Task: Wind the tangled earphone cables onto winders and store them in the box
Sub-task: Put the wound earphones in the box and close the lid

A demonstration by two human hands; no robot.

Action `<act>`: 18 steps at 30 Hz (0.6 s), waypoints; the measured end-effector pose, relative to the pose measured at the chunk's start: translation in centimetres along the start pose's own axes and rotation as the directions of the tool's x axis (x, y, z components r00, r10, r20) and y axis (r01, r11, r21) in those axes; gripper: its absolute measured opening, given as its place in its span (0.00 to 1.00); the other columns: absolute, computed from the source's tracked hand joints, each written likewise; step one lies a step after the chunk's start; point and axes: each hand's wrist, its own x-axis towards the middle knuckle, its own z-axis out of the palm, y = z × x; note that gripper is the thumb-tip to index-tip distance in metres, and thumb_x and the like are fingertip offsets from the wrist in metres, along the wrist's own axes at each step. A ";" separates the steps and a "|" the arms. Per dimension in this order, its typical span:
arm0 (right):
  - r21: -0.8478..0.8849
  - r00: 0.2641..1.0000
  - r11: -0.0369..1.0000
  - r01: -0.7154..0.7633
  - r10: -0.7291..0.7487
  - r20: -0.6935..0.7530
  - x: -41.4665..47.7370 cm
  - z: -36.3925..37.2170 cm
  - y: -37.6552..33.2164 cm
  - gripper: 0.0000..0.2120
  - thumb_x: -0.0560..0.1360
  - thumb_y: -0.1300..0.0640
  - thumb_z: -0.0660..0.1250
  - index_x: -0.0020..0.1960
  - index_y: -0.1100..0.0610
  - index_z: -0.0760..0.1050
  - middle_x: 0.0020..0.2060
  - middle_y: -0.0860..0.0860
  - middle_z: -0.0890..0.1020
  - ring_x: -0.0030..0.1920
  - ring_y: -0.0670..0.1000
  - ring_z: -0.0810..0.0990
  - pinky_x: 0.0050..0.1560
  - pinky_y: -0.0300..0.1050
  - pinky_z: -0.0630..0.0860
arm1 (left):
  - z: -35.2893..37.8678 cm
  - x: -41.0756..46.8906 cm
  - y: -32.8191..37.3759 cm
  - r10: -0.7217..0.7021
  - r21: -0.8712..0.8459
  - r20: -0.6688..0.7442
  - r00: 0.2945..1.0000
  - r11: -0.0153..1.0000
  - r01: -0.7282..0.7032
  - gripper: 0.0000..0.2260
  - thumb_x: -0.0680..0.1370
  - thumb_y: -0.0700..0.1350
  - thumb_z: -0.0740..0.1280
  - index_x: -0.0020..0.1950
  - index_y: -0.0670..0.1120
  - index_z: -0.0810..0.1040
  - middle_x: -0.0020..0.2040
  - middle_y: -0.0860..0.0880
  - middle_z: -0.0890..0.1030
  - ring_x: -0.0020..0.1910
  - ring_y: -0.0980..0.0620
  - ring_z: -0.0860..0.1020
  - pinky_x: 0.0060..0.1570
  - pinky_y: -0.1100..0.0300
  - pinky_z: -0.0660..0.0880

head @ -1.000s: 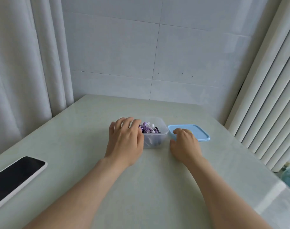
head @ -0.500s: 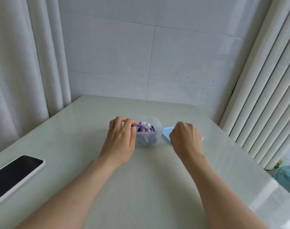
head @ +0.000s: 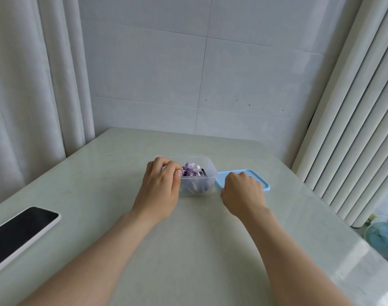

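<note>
Left hand (head: 160,188) is pinching the purple earphone cables (head: 189,172) in the box (head: 214,173), right hand (head: 242,194) is sitting with its grip clenched over the blue lid (head: 259,181).

No text, label, brand, number or sign can be read anywhere. The phone (head: 18,235) at the near left shows only a dark screen. The clear box (head: 211,176) in the middle, the purple earphone cables (head: 189,172) in it and the blue lid (head: 262,184) to its right show plain surfaces.
</note>
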 end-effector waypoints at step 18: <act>0.630 0.914 0.775 0.048 0.220 -0.340 -0.4 -2.2 -3.9 0.09 0.83 0.57 0.66 0.50 0.61 0.82 0.52 0.58 0.80 0.50 0.63 0.79 0.55 0.56 0.74 | -0.9 1.1 0.9 -0.235 -0.210 -0.097 0.967 0.955 0.210 0.10 0.85 0.40 0.61 0.58 0.45 0.81 0.59 0.48 0.76 0.61 0.46 0.73 0.60 0.58 0.68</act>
